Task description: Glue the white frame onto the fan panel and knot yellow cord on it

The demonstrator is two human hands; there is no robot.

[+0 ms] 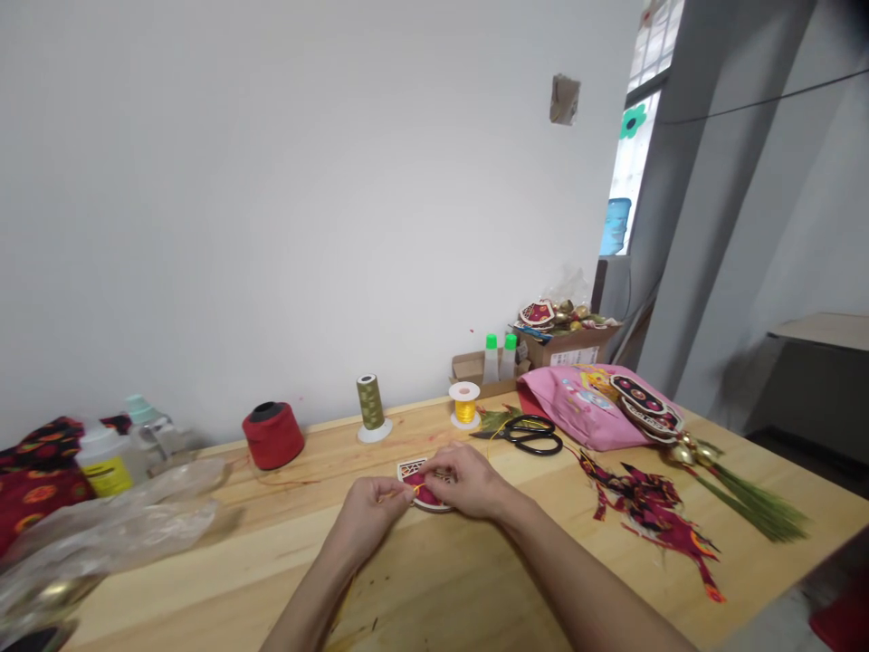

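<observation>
Taking the red panel with the pale cut-out rim [430, 497] as clock centre, 12 facing the wall; it's sitting low at the bench [414, 575], between both hands, can't tell if it's touching the wood

Left hand [370, 514] is reaching in from 8, thumb and finger narrow, pinching yellow thread [418, 489] over the panel face

Right hand [467, 482] is reaching in from 3, fingertips bunching narrow over the panel; contact is hidden, can't tell whether it's gripping thread or the panel itself

At 11, olive thread cone [371, 405] is standing on a white base; at 10, red thread cone [272, 441] is standing; at 9, clear plastic [139, 525] is lying crumpled

At 1, yellow spool [465, 412] is standing upright, green-capped bottles [509, 360] standing behind it

At 2, black scissors [510, 433] are lying flat, handles pointing to 3; pink bag [577, 414] is lying just beyond, carrying dark patterned panels [642, 398]

At 3, fabric scraps [648, 512] are lying loose, green tassels [764, 503] lying farther out
</observation>
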